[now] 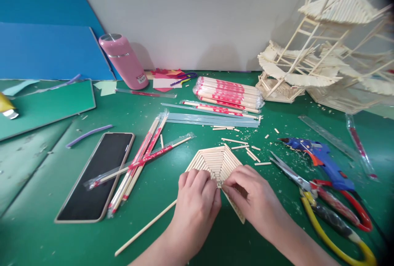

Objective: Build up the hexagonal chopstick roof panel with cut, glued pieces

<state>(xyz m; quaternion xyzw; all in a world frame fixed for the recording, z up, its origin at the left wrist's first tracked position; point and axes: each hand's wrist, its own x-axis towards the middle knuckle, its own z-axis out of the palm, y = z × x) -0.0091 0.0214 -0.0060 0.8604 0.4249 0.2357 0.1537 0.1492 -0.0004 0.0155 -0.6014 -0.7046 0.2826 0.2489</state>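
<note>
A fan-shaped panel (pixel 217 160) of short wooden sticks, laid in rows, lies in front of me on the green table. My left hand (pixel 197 202) covers its left side with the fingers curled and closed over it. A long bare chopstick (pixel 144 228) juts out from beneath that hand toward the lower left. My right hand (pixel 250 190) is closed in a pinch at the panel's inner edge, near its middle. Whatever lies between those fingertips is too small or hidden to make out. The right edge of the panel shows below the right hand.
To the left lie a phone (pixel 96 175) and wrapped chopsticks (pixel 140 161). Scissors (pixel 308 188) and a blue glue gun (pixel 321 157) rest at right. Behind are a chopstick bundle (pixel 227 92), a pink bottle (pixel 126 60) and a stick-built tower (pixel 308 52). Cut stick pieces (pixel 252 154) lie scattered.
</note>
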